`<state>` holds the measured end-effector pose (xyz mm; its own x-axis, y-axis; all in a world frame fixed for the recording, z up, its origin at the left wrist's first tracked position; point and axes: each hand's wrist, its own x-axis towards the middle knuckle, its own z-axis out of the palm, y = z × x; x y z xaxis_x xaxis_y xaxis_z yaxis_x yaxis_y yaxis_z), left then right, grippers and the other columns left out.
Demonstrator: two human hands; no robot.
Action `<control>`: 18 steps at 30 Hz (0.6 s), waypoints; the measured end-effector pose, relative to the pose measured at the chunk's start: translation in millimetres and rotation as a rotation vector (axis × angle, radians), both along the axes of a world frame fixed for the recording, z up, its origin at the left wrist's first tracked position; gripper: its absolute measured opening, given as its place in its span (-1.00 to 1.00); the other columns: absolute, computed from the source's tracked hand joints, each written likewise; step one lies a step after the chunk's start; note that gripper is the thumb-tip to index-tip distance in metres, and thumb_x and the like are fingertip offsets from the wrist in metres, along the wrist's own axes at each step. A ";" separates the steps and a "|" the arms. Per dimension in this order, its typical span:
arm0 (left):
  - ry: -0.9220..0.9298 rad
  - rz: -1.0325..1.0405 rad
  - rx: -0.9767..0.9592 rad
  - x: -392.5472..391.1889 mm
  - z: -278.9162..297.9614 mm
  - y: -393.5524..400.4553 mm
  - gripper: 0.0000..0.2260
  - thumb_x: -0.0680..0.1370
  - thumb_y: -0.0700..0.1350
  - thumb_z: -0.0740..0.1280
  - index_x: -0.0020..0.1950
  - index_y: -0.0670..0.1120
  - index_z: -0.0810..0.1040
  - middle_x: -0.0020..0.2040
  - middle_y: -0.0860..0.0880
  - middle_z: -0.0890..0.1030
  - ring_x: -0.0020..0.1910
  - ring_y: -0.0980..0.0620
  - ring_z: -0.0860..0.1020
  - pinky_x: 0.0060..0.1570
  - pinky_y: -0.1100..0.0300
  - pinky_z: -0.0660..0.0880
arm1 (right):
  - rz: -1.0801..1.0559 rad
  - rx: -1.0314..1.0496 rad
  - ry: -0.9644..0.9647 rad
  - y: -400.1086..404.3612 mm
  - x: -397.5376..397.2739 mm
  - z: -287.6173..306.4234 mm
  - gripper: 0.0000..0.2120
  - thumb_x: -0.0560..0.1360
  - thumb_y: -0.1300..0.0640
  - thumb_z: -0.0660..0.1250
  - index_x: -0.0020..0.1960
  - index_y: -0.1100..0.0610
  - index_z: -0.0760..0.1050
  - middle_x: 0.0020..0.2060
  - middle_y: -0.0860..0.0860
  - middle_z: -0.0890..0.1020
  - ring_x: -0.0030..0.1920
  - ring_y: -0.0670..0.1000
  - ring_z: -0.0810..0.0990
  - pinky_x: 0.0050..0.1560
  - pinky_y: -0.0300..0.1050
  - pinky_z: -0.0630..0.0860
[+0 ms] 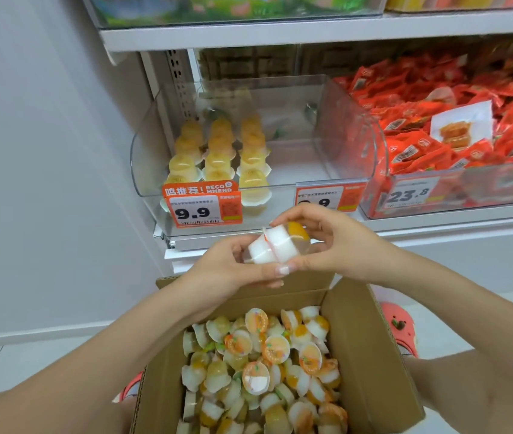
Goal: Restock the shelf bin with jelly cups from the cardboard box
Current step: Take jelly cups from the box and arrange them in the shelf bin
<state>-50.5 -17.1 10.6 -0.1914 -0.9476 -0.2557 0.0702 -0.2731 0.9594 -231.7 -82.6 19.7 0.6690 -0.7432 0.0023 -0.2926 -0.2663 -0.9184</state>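
- Jelly cups, two of them set end to end, are held between both hands above the open box and below the front of the shelf bin; they are small clear plastic domes with white jelly and an orange piece at the right end.
- White metal shelving spans the upper view, smooth and flat-edged.
- Cardboard box sits low in the view, brown and matte, flaps up, filled with a loose heap of cups with round printed foil lids.
- Shelf bin is clear rigid plastic with a curved front wall; three rows of yellow cups stand along its left side, the right part bare.
- Red glossy packets fill the neighbouring bin on the right.
- Left hand curls its fingers around the left cup.
- Right hand pinches the right cup, thumb under, fingers arched over.
- Orange price tag reads 9.9.
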 end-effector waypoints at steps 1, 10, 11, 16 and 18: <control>0.067 0.007 0.034 0.1 1.0 -0.1 -0.71 0.31 -0.25 0.43 0.01 -0.22 0.57 -0.13 -0.04 0.69 -0.15 0.08 0.65 -0.17 0.26 0.61 | 0.022 0.011 -0.008 -0.9 0.2 1.0 -0.54 0.34 0.25 0.52 0.18 0.02 0.50 0.12 -0.04 0.59 0.11 -0.09 0.58 0.11 -0.21 0.53; 0.332 0.056 0.160 -1.9 0.8 -2.2 -0.85 0.39 -0.17 0.40 -0.10 -0.18 0.69 -0.01 -0.18 0.67 -0.13 0.04 0.66 -0.24 0.26 0.61 | 0.189 0.132 -0.016 -7.2 1.2 16.9 -0.38 0.34 0.31 0.47 0.34 0.04 0.39 0.19 0.04 0.56 0.14 -0.08 0.58 0.16 -0.14 0.54; 0.350 0.057 0.175 -2.0 1.6 -1.7 -0.84 0.38 -0.15 0.37 -0.14 -0.16 0.71 -0.04 -0.16 0.68 -0.18 0.05 0.66 -0.27 0.26 0.60 | 0.191 0.127 -0.015 -6.3 1.9 16.7 -0.38 0.33 0.33 0.48 0.33 0.04 0.40 0.15 0.02 0.57 0.12 -0.10 0.58 0.15 -0.15 0.55; 0.436 -0.013 0.217 2.6 7.2 -2.7 -0.76 0.29 -0.16 0.55 -0.07 -0.18 0.72 0.09 -0.21 0.65 -0.03 -0.03 0.66 -0.13 0.21 0.62 | 0.143 0.038 -0.001 -3.0 3.7 16.0 -0.41 0.30 0.29 0.53 0.26 -0.02 0.46 0.07 -0.12 0.60 0.12 -0.15 0.57 0.20 -0.06 0.53; 0.468 -0.029 0.210 5.7 6.7 -5.2 -0.56 0.12 -0.11 0.66 -0.05 -0.19 0.71 0.07 -0.21 0.66 -0.01 -0.04 0.66 -0.12 0.21 0.62 | 0.138 0.026 0.004 -4.1 3.4 17.6 -0.41 0.27 0.21 0.55 0.25 -0.05 0.47 0.08 -0.16 0.61 0.15 -0.16 0.56 0.23 -0.10 0.50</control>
<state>-44.8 -22.3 17.3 -0.3564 -0.8776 -0.3206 0.4685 -0.4647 0.7514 -228.2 -86.7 37.3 0.7648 -0.6440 -0.0181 -0.2582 -0.2806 -0.9245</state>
